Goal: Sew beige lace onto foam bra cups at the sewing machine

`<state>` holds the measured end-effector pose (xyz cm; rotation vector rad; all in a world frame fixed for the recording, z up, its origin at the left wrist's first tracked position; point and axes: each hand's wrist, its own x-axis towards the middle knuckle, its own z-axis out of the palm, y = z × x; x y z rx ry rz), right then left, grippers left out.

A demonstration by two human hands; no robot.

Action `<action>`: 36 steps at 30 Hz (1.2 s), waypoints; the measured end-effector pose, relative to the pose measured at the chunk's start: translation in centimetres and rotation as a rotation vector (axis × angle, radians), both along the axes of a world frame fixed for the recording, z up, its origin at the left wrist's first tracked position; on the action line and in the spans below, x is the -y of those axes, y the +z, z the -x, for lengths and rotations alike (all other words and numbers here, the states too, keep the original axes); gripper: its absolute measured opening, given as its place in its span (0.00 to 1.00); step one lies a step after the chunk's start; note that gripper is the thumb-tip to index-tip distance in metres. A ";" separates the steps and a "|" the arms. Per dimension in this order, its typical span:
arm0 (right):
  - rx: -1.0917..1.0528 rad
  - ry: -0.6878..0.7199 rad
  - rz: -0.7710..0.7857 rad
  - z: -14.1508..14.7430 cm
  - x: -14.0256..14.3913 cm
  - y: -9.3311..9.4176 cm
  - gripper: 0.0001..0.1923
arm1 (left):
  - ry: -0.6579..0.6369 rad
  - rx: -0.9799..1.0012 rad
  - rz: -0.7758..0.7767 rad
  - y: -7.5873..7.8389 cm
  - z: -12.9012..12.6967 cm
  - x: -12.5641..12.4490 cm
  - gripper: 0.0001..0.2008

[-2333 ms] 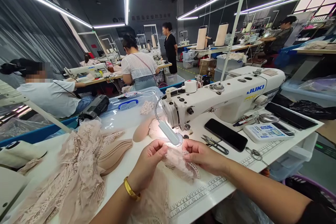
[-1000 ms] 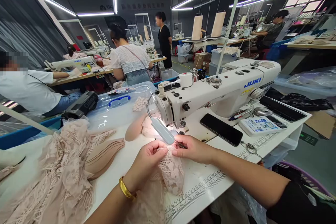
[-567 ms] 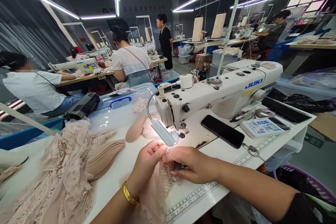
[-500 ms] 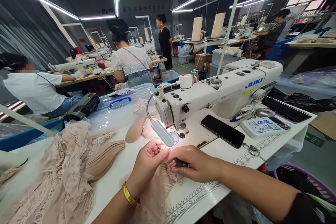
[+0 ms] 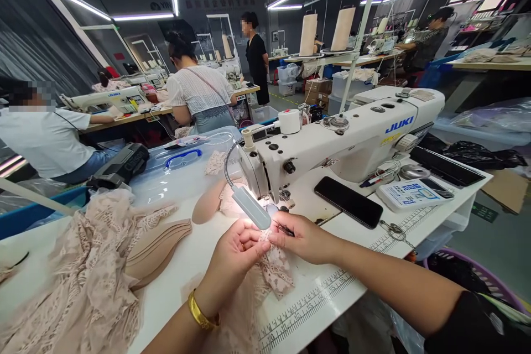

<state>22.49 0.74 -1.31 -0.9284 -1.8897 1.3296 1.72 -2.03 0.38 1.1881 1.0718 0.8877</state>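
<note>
My left hand (image 5: 234, 257) pinches the top of a small pink lace piece (image 5: 277, 274) under the lit gooseneck lamp (image 5: 250, 206). My right hand (image 5: 305, 238) grips dark thread snips (image 5: 285, 228), whose tips rest at the lace between my two hands. The lace hangs down over the white table (image 5: 319, 293) near its printed ruler. Just behind my hands stands the white sewing machine (image 5: 352, 138), its needle end above the lamp.
A heap of pink lace (image 5: 91, 271) and a stack of beige bra cups (image 5: 160, 246) lie at left. A black phone (image 5: 348, 202), a control panel (image 5: 406, 194) and a clear plastic bin (image 5: 186, 168) surround the machine. Other people sit at machines behind.
My right hand picked the snips off the table, brought them to the lace, dipped lower, then rose again under the lamp. My left hand kept its pinch on the lace.
</note>
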 end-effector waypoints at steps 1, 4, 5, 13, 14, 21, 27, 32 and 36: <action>-0.013 -0.009 0.026 0.0 -0.1 0.0 0.17 | 0.011 -0.004 0.009 -0.1 0.1 0.0 0.19; -0.033 -0.034 0.062 0.0 -0.2 0.0 0.17 | 0.044 -0.016 0.015 -0.2 0.2 -0.2 0.19; -0.025 -0.042 0.055 0.0 -0.2 -0.1 0.17 | 0.055 -0.022 0.008 -0.2 0.2 -0.2 0.19; 0.160 -0.137 -0.167 -0.2 0.5 0.0 0.13 | 0.092 -0.081 -0.027 0.2 0.2 -0.1 0.17; 0.191 -0.137 -0.215 -0.2 0.6 0.0 0.12 | 0.096 -0.085 -0.027 0.2 0.2 -0.1 0.17; 0.295 -0.143 -0.614 0.0 0.4 -1.0 0.08 | 0.117 -0.128 -0.053 0.5 0.1 -0.1 0.15; 0.332 -0.174 -0.733 -0.1 0.4 -1.5 0.07 | 0.124 -0.172 -0.093 0.8 -0.1 0.0 0.16; 0.337 -0.180 -0.780 -0.1 0.4 -1.5 0.06 | 0.125 -0.216 -0.126 0.8 -0.2 0.0 0.16; 0.355 -0.189 -0.819 -0.1 0.5 -1.5 0.06 | 0.128 -0.262 -0.145 0.8 -0.3 0.1 0.16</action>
